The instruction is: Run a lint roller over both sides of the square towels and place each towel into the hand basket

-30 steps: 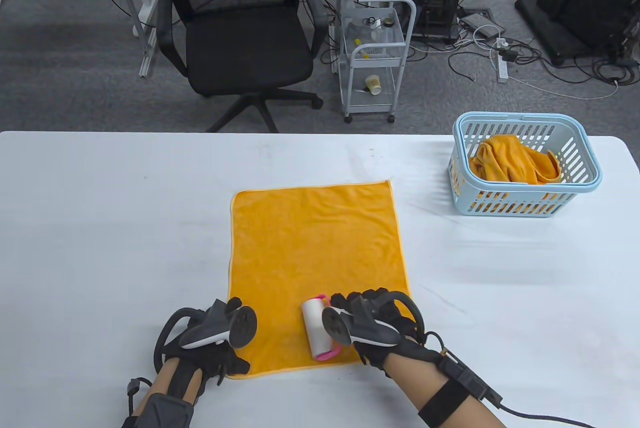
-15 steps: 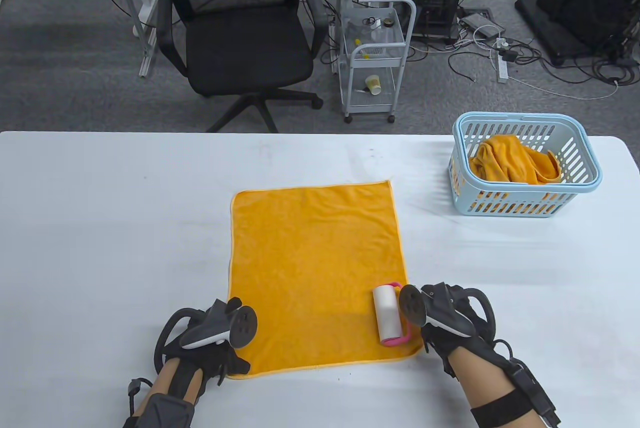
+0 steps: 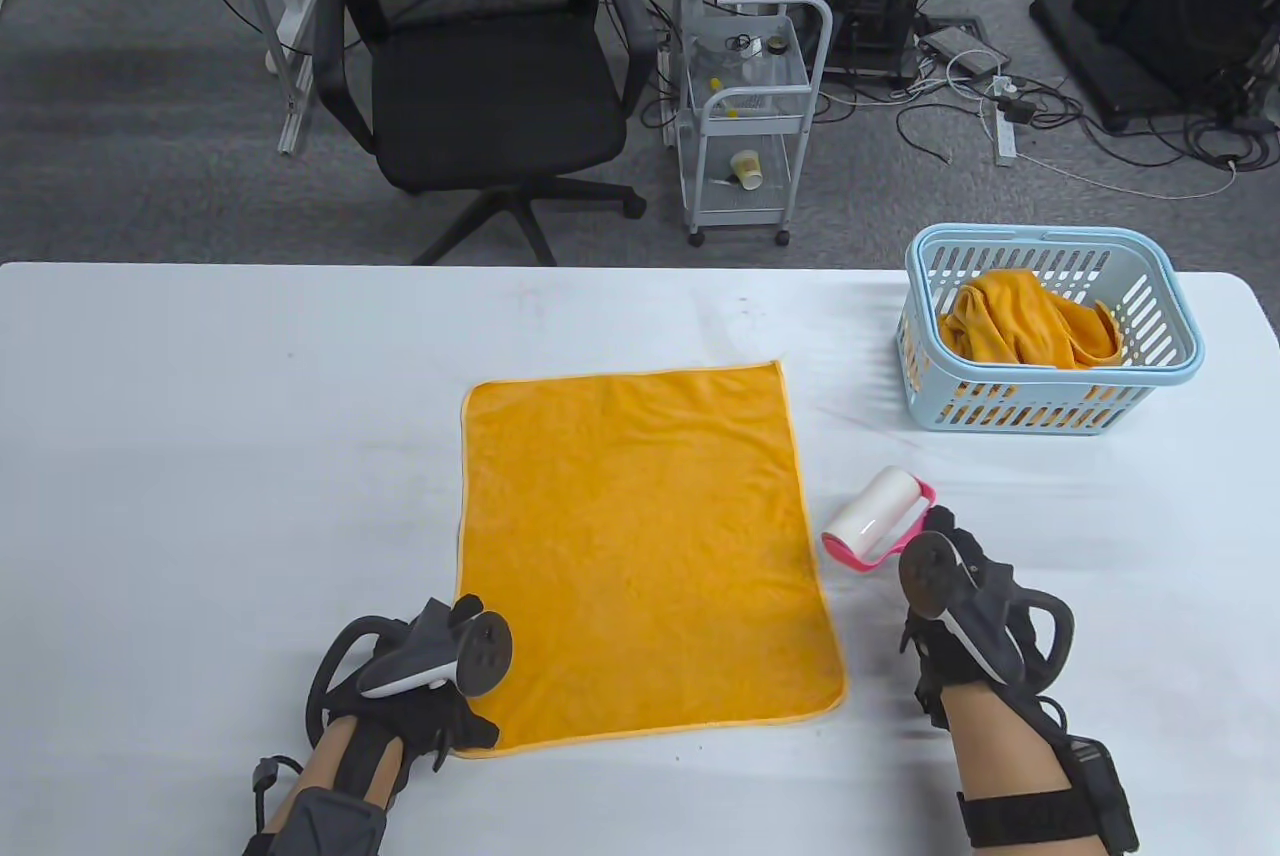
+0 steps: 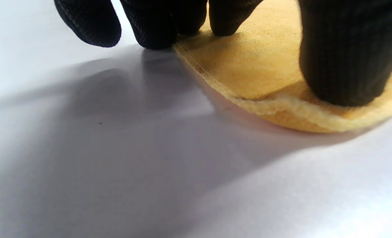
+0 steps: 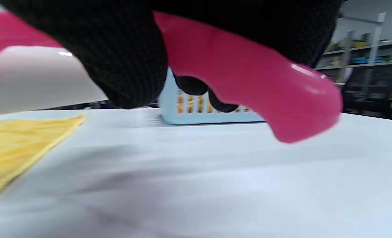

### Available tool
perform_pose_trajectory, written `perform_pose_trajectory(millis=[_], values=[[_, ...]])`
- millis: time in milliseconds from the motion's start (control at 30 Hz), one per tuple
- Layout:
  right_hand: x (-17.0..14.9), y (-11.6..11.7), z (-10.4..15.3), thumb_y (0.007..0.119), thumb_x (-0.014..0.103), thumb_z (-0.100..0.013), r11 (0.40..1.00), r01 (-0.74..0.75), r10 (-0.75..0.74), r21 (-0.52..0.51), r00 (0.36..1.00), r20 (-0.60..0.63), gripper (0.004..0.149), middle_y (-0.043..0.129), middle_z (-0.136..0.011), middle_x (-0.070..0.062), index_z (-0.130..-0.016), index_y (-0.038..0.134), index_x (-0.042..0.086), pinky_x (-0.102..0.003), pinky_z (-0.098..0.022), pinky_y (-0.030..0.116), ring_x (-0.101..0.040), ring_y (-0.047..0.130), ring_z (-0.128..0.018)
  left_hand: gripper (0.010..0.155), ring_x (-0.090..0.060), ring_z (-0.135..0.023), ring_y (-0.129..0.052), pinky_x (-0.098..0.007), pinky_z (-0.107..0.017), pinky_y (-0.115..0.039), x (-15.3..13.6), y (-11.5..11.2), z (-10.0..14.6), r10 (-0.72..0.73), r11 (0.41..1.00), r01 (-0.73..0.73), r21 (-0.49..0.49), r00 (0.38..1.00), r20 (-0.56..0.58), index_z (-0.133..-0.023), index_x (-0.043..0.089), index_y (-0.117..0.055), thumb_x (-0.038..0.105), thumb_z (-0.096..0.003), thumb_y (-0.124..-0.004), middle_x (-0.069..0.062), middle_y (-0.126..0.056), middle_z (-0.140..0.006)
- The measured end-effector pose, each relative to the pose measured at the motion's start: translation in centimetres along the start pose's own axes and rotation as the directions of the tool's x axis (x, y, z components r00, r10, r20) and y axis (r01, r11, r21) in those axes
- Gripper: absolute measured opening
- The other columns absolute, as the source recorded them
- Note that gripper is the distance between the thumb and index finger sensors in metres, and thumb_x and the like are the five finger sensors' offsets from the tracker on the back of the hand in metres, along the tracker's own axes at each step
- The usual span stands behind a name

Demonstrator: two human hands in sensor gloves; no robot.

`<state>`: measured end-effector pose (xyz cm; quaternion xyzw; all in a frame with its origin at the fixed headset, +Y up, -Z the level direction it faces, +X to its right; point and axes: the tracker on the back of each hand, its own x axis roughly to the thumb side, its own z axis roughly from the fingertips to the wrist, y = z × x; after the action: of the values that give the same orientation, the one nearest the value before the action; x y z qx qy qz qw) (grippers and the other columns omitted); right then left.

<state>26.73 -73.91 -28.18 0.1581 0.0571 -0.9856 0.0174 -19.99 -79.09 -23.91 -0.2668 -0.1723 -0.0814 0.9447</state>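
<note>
White table (image 3: 250, 456); grey carpet, black chair (image 3: 480, 66), wire cart (image 3: 745, 116) behind. Left hand (image 3: 420, 686) pins towel (image 3: 630, 546) corner with straight fingertips; right hand (image 3: 960, 606) grasps lint roller (image 3: 878, 516).

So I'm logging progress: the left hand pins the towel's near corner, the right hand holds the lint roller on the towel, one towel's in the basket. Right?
Not quite: the lint roller is off the spread towel, beside its right edge, held by the right hand, as the table view shows. The left hand pins the corner; one towel lies in the basket.

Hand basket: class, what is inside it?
Inside the light blue hand basket lies a crumpled orange towel. More orange shows through the side slots. The towel covers the basket's floor, so anything beneath it cannot be seen.
</note>
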Motion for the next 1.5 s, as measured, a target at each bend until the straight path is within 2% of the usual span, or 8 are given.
perform_pose_trajectory(millis=[200, 467, 667, 833, 1000, 1133, 1300, 1500], values=[[-2.5, 2.1, -1.0, 0.095, 0.031, -0.045, 0.997, -0.034, 0.044, 0.073, 0.989, -0.141, 0.068, 0.084, -0.093, -0.015, -0.104, 0.067, 0.012, -0.054, -0.050, 0.084, -0.038, 0.097, -0.075, 0.098, -0.042, -0.110, -0.055, -0.069, -0.074, -0.055, 0.0, 0.0, 0.0, 0.001, 1.000, -0.001, 0.002, 1.000, -0.001, -0.108, 0.029, -0.045, 0.065, -0.0294, -0.090, -0.009, -0.035, -0.122], [-2.8, 4.2, -1.5, 0.093, 0.030, -0.047, 0.981, -0.039, 0.069, 0.190, 0.985, -0.158, 0.070, 0.080, -0.096, -0.018, -0.106, 0.061, 0.008, -0.058, -0.054, 0.080, -0.041, 0.093, -0.079, 0.097, -0.043, -0.110, -0.057, -0.069, -0.074, -0.055, 0.0, 0.1, 0.2, 0.004, 1.000, -0.004, 0.009, 1.000, 0.008, -0.108, 0.029, -0.048, 0.065, -0.0296, -0.090, -0.010, -0.037, -0.122], [-2.1, 2.1, -0.9, 0.094, 0.030, -0.046, 0.990, -0.021, 0.038, 0.139, 0.992, -0.118, 0.081, 0.068, -0.103, -0.024, -0.108, 0.049, 0.005, -0.065, -0.057, 0.072, -0.050, 0.082, -0.086, 0.087, -0.043, -0.108, -0.065, -0.069, -0.072, -0.057, -0.3, 1.3, 1.7, 0.033, 0.997, -0.037, 0.074, 0.998, 0.053, -0.104, 0.033, -0.063, 0.064, -0.0285, -0.093, -0.010, -0.048, -0.121], [0.8, -1.8, 1.3, 0.093, 0.039, -0.046, 0.999, 0.040, -0.039, -0.007, 0.989, 0.141, 0.081, 0.059, -0.109, -0.021, -0.110, 0.051, 0.013, -0.067, -0.063, 0.065, -0.050, 0.070, -0.095, 0.058, -0.036, -0.100, -0.082, -0.067, -0.071, -0.062, 0.2, 2.0, 2.8, -0.017, 0.995, 0.006, 0.104, 0.995, 0.099, -0.081, 0.040, -0.087, 0.062, -0.0276, -0.095, -0.002, -0.070, -0.113], [5.3, -2.0, 4.0, 0.094, 0.025, -0.048, 0.959, 0.034, -0.200, 0.280, 0.784, 0.588, 0.044, 0.073, -0.107, -0.002, -0.091, 0.085, 0.024, -0.069, -0.070, 0.055, -0.041, 0.062, -0.104, 0.053, -0.031, -0.093, -0.089, -0.066, -0.071, -0.064, 1.5, 1.0, 2.0, -0.103, 0.995, 0.103, 0.011, 0.990, 0.100, -0.076, 0.039, -0.091, 0.062, -0.0282, -0.096, 0.003, -0.080, -0.105], [7.9, -0.2, 5.5, 0.097, 0.026, -0.046, 0.863, -0.214, -0.178, 0.458, 0.719, 0.672, 0.046, 0.070, -0.109, -0.004, -0.091, 0.086, 0.023, -0.070, -0.068, 0.055, -0.043, 0.057, -0.105, 0.060, -0.032, -0.096, -0.084, -0.066, -0.072, -0.063, 2.3, 0.7, 1.8, -0.183, 0.983, 0.185, -0.006, 0.979, 0.085, -0.081, 0.039, -0.085, 0.063, -0.0273, -0.096, 0.004, -0.074, -0.107], [9.0, 2.0, 6.3, 0.104, 0.041, -0.037, 0.811, -0.407, -0.020, 0.420, 0.699, 0.715, 0.064, 0.054, -0.115, -0.014, -0.093, 0.080, 0.022, -0.072, -0.068, 0.053, -0.048, 0.049, -0.106, 0.057, -0.032, -0.099, -0.080, -0.066, -0.072, -0.062, 2.7, 0.3, 1.6, -0.238, 0.970, 0.241, -0.038, 0.969, 0.071, -0.082, 0.039, -0.080, 0.056, -0.0312, -0.098, 0.004, -0.066, -0.110], [9.3, 2.9, 6.0, 0.103, 0.041, -0.038, 0.819, -0.441, 0.063, 0.367, 0.706, 0.706, 0.059, 0.047, -0.117, -0.008, -0.089, 0.077, 0.026, -0.072, -0.070, 0.048, -0.046, 0.044, -0.108, 0.042, -0.031, -0.098, -0.081, -0.066, -0.072, -0.062, 2.8, 0.3, 1.5, -0.256, 0.966, 0.258, -0.026, 0.965, 0.061, -0.079, 0.041, -0.082, 0.046, -0.0394, -0.096, 0.006, -0.068, -0.109]])
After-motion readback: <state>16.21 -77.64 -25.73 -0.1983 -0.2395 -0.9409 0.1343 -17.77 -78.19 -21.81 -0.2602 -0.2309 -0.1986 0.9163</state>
